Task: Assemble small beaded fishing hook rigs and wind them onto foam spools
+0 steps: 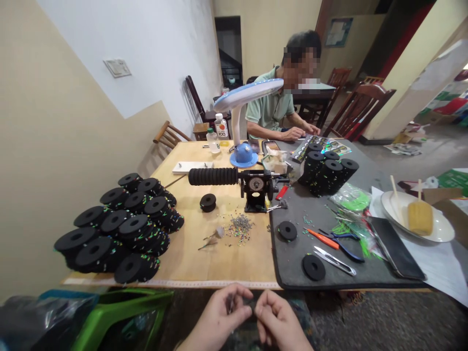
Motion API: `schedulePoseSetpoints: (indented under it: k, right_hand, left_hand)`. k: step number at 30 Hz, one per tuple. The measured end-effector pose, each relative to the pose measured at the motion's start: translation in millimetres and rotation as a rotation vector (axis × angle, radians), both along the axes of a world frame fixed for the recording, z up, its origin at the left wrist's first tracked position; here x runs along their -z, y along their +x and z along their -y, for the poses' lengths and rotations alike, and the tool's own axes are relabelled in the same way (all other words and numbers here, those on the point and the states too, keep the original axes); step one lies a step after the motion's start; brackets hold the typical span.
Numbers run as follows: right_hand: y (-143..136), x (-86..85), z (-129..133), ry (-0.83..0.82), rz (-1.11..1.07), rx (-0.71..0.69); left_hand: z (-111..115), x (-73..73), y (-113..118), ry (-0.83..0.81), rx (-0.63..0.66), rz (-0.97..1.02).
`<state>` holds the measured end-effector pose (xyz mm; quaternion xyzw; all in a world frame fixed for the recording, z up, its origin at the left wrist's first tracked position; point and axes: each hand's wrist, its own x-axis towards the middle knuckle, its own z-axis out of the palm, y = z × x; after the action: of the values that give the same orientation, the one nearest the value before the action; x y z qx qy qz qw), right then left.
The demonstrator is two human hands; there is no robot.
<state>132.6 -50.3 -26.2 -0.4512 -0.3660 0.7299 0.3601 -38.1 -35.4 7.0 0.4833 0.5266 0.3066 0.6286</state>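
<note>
My left hand (224, 314) and my right hand (276, 317) are close together just below the table's front edge. Each has its thumb and fingers pinched; whatever they hold is too small to make out. Ahead of them on the wood lies a pile of small grey and coloured beads (240, 224), beside a little feathery tuft (218, 233). Behind the beads stands a black winding device (256, 187) with a row of black foam spools (213, 176) on its shaft. A single foam spool (208, 202) lies under that row.
Stacked foam spools (133, 226) fill the left; more spools (327, 170) stand on the grey mat (292, 263). Tweezers (335, 261), orange-handled tool (321, 238), pliers (349, 246), phone (397, 248) and plate (444, 229) lie right. A blue lamp (243, 155) and another person (272, 105) are opposite.
</note>
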Motion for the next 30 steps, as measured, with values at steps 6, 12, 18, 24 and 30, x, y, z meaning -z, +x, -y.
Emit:
schedulePoseSetpoints:
  k: [6, 12, 18, 24, 30]
  right_hand:
    - [0, -3.5, -1, 0.006, 0.032, -0.034]
    - [11, -8.7, -8, 0.096, 0.173, -0.005]
    - [6, -23.3, -19, 0.233, 0.218, 0.008]
    - [-12, -14.3, -26, 0.28, 0.243, -0.111]
    - [-6, 7.0, -41, 0.263, 0.298, 0.028]
  left_hand:
    - [-10, -5.5, 7, 0.009, -0.036, -0.048]
    - [-12, -11.7, 3, 0.019, -0.04, -0.108]
    - [-10, -10.7, 4, 0.074, -0.074, -0.136]
    - [-15, -11.2, -1, 0.296, 0.002, -0.321]
    - [-40, -19.3, -9, 0.472, 0.124, -0.644]
